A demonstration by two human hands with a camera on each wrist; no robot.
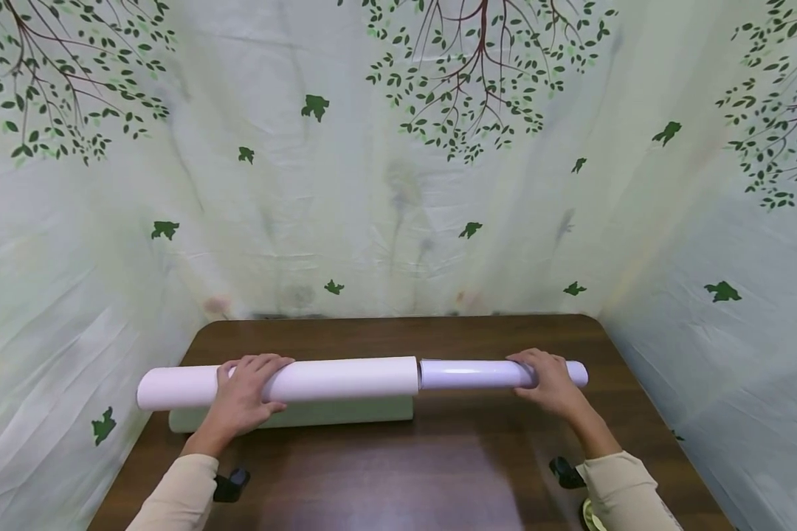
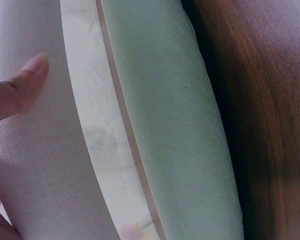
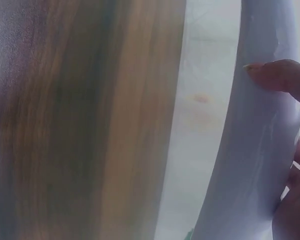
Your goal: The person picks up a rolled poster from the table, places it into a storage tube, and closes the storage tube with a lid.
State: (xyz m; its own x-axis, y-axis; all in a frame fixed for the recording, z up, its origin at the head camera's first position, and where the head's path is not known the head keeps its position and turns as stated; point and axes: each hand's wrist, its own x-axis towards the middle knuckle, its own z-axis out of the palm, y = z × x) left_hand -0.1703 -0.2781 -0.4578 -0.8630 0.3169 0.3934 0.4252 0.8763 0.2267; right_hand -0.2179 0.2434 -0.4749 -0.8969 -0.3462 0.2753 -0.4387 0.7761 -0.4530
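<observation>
My left hand (image 1: 242, 391) grips a thick white roll (image 1: 352, 377) of textured, wallpaper-like sheet, thumb along its near side. In the left wrist view, the wall shows between this roll and a pale green roll (image 2: 170, 120), so the white one is held up off the table. The green roll (image 1: 345, 411) lies on the table below it. With my right hand (image 1: 551, 380) I hold a thinner, glossy white roll (image 1: 468, 374) near its right end, thumb (image 3: 275, 75) across the near side. Both white rolls are level and in line, their inner ends meeting.
A brown wooden table (image 1: 385, 472) spreads beneath the rolls. Pale sheeting (image 1: 398, 221) printed with leaves and branches hangs behind and at both sides. A small round yellow-green object (image 1: 592, 516) lies by the right sleeve, partly hidden.
</observation>
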